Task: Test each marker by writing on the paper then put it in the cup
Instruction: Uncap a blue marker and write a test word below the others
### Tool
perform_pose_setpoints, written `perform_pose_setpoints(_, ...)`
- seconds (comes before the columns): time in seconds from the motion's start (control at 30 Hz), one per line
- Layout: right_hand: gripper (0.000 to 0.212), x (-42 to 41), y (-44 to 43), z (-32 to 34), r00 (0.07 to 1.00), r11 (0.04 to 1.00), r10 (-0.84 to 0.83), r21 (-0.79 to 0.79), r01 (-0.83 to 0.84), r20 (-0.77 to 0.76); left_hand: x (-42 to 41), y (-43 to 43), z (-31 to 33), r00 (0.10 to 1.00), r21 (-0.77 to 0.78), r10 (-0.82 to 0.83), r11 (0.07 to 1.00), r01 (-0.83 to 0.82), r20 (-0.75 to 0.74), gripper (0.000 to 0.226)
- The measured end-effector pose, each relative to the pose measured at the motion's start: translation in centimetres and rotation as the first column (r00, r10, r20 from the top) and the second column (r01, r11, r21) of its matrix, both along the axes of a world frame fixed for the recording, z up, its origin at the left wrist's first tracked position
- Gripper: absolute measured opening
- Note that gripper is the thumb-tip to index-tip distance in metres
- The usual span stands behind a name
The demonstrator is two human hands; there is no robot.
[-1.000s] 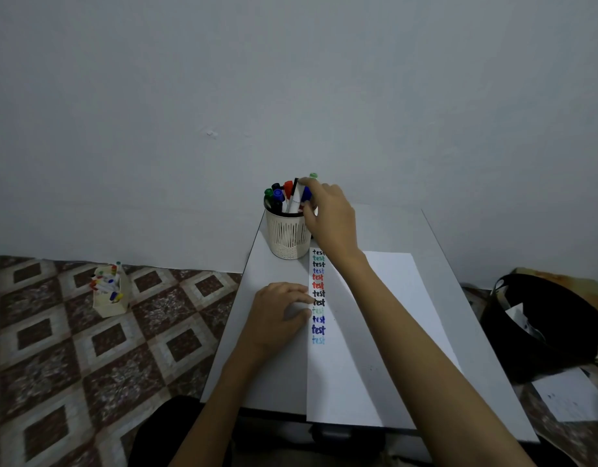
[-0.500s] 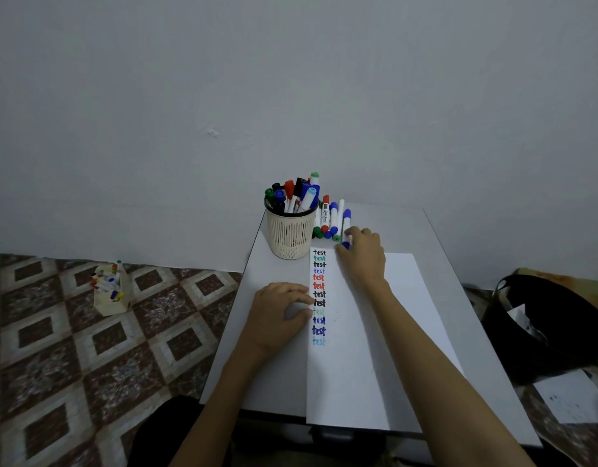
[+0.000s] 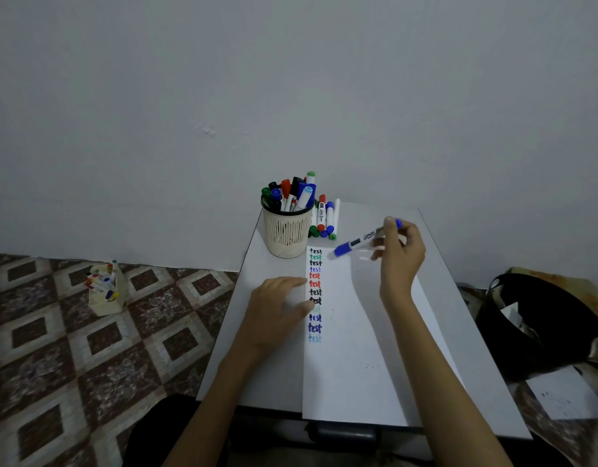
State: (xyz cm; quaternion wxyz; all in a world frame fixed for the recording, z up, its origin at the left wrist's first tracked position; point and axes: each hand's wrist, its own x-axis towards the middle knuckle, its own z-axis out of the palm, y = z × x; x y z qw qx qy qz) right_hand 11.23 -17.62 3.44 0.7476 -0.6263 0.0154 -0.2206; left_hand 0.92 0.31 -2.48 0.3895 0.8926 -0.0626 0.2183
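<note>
My right hand (image 3: 399, 254) holds a blue-capped white marker (image 3: 356, 245) above the paper, cap pointing left toward the cup. A white sheet of paper (image 3: 361, 348) lies on the small grey table (image 3: 277, 382), with a column of "test" words in several colours along its left edge. My left hand (image 3: 277, 311) rests flat on the table, fingertips on the paper's left edge. A cream mesh cup (image 3: 286, 232) at the table's far left holds several markers. Several loose markers (image 3: 324, 219) lie just right of the cup.
A cream box with markers (image 3: 105, 291) stands on the patterned floor at the left. A black bag (image 3: 540, 328) and a loose sheet (image 3: 567, 396) lie on the floor at the right. A plain wall rises behind the table.
My right hand left the cup, reached the loose markers beside it, and has now lifted one blue-capped marker to the right above the paper. My left hand stayed put.
</note>
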Motion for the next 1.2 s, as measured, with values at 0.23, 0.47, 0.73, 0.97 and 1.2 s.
perform_pose_setpoints(0.23,0.019,-7.3,1.6,-0.4,0.891,0.895,0.447,0.029,-0.446,-0.085,-0.9,-0.6,1.1,0.997,-0.054,-0.067,0.996,0.068,0.025,0.067)
perform_pose_setpoints(0.47,0.013,-8.7,2.7,-0.9,0.741,0.735,0.644,-0.114,-0.668,-0.191,-1.9,-1.0,0.8,0.991,0.003,-0.127,0.992,0.127,0.054,0.030)
perform_pose_setpoints(0.73,0.022,-8.2,3.1,-0.7,0.737,0.729,0.646,-0.125,-0.673,-0.198,-1.6,-0.9,0.8,0.991,0.069,-0.089,0.994,0.082,0.099,0.042)
perform_pose_setpoints(0.97,0.022,-8.2,3.0,-0.3,0.705,0.704,0.678,-0.090,-0.704,-0.210,-1.9,-0.9,1.0,0.985,0.025,-0.106,0.994,0.104,0.138,0.039)
perform_pose_setpoints(1.2,0.012,-8.0,2.0,1.5,0.722,0.689,0.659,-0.215,-0.692,-0.212,-1.9,-0.5,0.9,0.987,-0.033,-0.093,0.995,0.098,0.132,0.037)
